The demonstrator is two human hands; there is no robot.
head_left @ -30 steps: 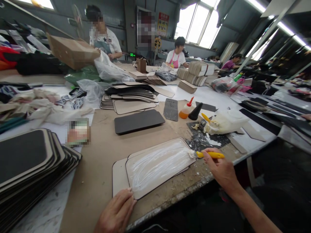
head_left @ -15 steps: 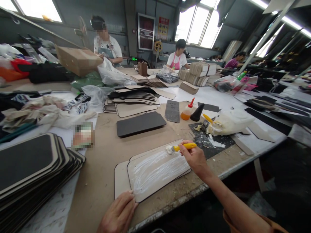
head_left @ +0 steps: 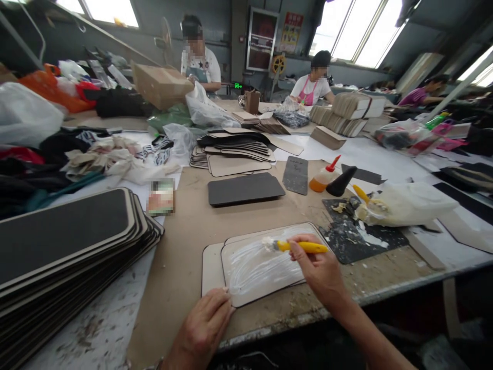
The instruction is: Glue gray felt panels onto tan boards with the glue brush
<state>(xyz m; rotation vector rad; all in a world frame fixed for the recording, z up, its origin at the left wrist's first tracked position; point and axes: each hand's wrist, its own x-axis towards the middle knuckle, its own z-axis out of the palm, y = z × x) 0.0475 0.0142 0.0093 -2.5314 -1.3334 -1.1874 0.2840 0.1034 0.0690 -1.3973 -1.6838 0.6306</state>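
Head cam's got the paste-smeared beige panel [head_left: 252, 275] near the tabletop's [head_left: 185, 226] front edge, between both hands, overlapping a lower panel [head_left: 211, 264]. Left hand [head_left: 204, 325] is at its near-left corner, can't tell if pinching or just pressing. Right hand [head_left: 322, 270], well apart, is clamped on a yellow-handled brush [head_left: 284, 246] over the smear.

From afar, I see a yellow-handled brush [head_left: 284, 246], head caked white, in the right hand [head_left: 322, 271], over a dark-edged beige panel [head_left: 252, 270], white-streaked, flat beside the left hand [head_left: 204, 325].
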